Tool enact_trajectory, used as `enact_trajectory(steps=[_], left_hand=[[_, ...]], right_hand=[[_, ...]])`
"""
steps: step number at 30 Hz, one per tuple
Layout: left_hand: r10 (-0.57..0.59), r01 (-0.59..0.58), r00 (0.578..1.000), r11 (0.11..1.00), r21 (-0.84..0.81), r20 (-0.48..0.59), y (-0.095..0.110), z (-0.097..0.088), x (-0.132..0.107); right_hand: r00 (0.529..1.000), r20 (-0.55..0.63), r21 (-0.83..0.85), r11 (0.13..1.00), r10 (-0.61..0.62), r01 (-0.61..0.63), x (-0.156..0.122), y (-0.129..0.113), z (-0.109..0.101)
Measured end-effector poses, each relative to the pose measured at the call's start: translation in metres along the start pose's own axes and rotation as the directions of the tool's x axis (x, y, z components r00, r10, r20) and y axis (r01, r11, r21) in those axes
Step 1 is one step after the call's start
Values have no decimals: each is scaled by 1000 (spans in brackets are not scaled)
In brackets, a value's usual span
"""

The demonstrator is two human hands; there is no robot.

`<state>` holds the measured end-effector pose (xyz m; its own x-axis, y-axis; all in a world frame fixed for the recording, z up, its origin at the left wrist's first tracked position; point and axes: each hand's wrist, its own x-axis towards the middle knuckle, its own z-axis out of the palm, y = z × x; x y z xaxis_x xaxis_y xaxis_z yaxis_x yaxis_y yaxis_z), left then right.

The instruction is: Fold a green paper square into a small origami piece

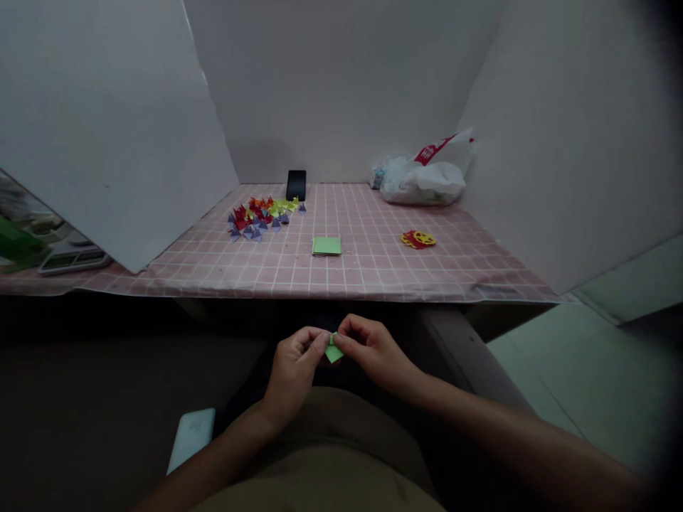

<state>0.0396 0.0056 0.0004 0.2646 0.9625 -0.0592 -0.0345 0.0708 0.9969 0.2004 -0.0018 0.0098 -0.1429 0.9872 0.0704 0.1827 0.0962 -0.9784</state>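
Between both hands, in front of the table edge and above my lap, is a small folded piece of green paper (334, 352). My left hand (299, 359) pinches its left side with thumb and forefinger. From the other side, my right hand (371, 348) grips the paper's upper right part, thumb on top. One corner of the paper points down toward me. A stack of square green paper (326, 246) lies on the table straight ahead. To its left sits a cluster of small folded paper pieces (260, 217) in red, orange, yellow and purple.
A pink checked tablecloth (368, 274) covers the table, with white panels around it. At the back are a black phone (296, 185) and a white plastic bag (424, 181). Red and yellow cutouts (418, 240) lie right. A white device (192, 435) rests by my left arm.
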Motion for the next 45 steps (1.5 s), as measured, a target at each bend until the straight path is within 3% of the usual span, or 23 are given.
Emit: enact_trajectory(steps=[8,16,20,27,36,45], left_hand=[[-68,70,997,993,-93,18,1,1,1],[-67,65,998,992,-106,-14,2,-1,3],[-48,46,999,994,-97,-15,3,-1,3],[-51,48,998,995,-90,-27,4,0,2],[-51,49,999,994,-101,-9,0,-2,4],[-73,75,997,986,-150,19,5,0,4]], right_hand=[[999,-34,30,999,17,-16,-1,2,2],[986,132,250,958,106,-137,2,-2,-6],[980,166,280,948,110,-154,3,-1,-10],[975,173,232,956,138,-177,5,-3,-11],[989,115,81,992,91,-101,6,-1,-9],[991,86,109,988,104,-113,4,-3,-8]])
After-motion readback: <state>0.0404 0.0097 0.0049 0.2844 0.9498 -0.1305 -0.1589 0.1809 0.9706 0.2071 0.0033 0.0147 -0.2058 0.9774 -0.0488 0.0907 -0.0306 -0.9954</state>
